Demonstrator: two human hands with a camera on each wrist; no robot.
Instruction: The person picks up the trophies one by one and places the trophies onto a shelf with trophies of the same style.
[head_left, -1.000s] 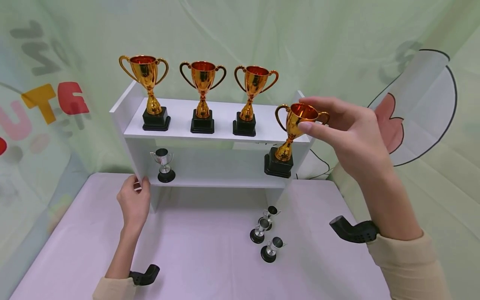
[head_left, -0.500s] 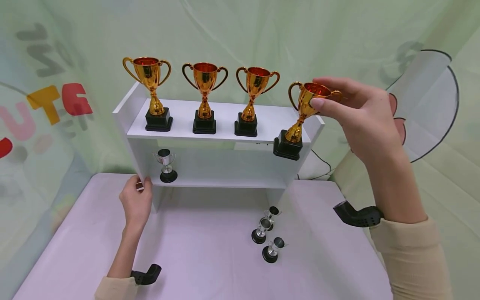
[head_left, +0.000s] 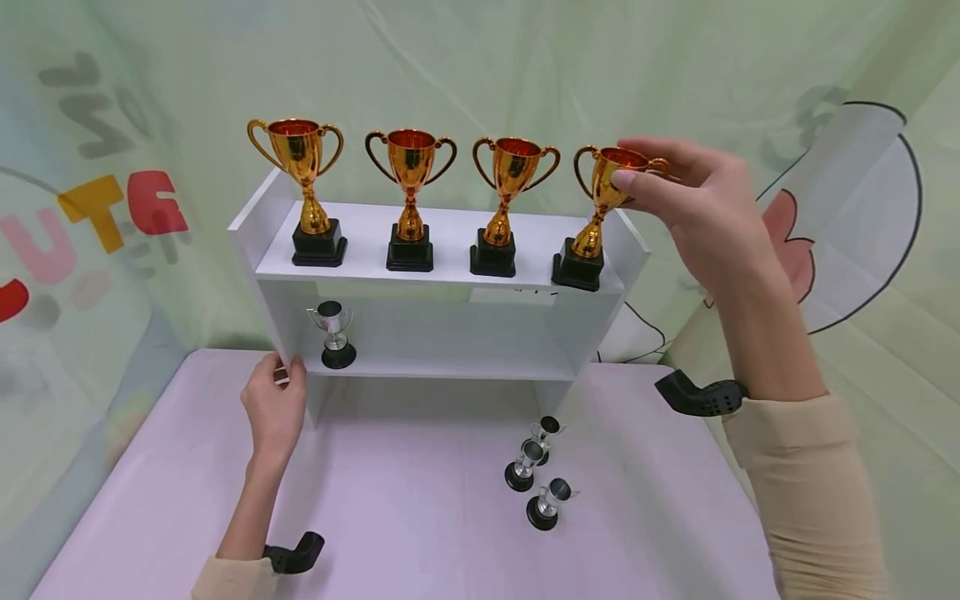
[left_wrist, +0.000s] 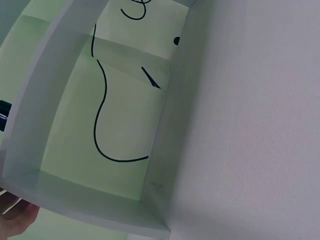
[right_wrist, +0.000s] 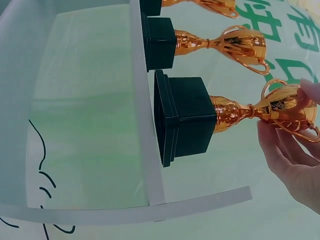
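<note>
My right hand [head_left: 701, 200] pinches a gold trophy cup [head_left: 604, 179] by its bowl and one handle, thumb in front. Its black base [right_wrist: 187, 115] is at the right end of the top board, slightly tilted, with part of its underside showing in the right wrist view. Whether the base touches the board I cannot tell. On the same board stand the left gold trophy [head_left: 298, 154], the middle one [head_left: 411, 154] and the right one [head_left: 514, 167], all upright. My left hand [head_left: 273, 408] grips the lower left side panel of the white shelf [head_left: 442, 342].
A small silver trophy [head_left: 333, 333] stands at the left of the lower board. Three more small silver trophies, one of them the front trophy [head_left: 551, 500], stand on the white-covered table [head_left: 405, 500] at the right. A dark cable [head_left: 647, 325] lies behind the shelf; a pale green curtain hangs behind.
My right hand has lifted the gold trophy from in front of the shelf up to the top board's right end, then moved slightly left with it. The left hand keeps its grip.
</note>
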